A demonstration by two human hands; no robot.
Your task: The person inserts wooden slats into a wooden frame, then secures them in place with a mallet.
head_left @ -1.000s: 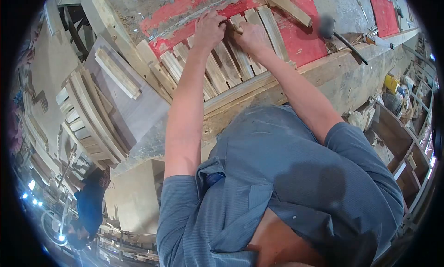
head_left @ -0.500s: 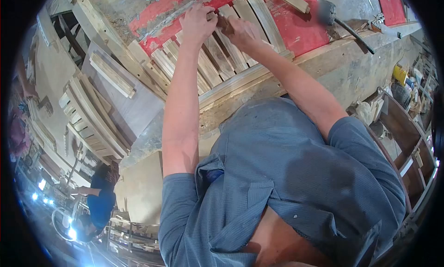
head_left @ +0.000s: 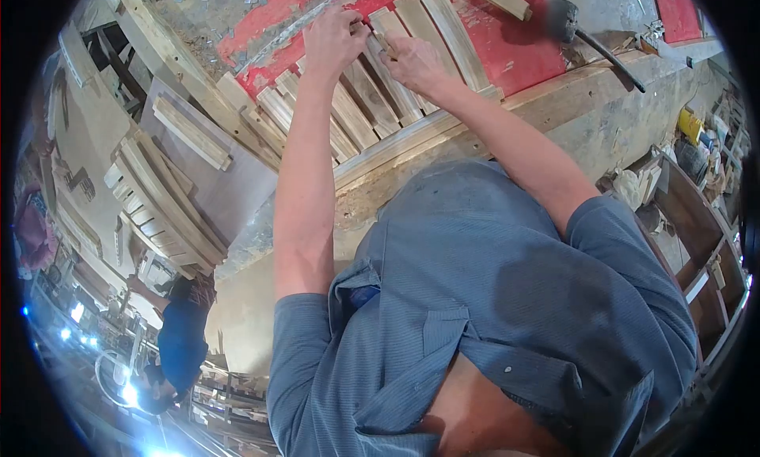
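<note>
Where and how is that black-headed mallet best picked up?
Probably by the slim handle, near its free end, from the person's side. The handle slants that way from the bulky head to the near edge of the bench, so fingers could likely wrap it there. The right hand is nearer.

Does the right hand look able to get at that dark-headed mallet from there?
Probably yes: the mallet lies off to the right, its handle uncovered, with nothing tall between. The right hand is busy at the wooden slats, though.
</note>
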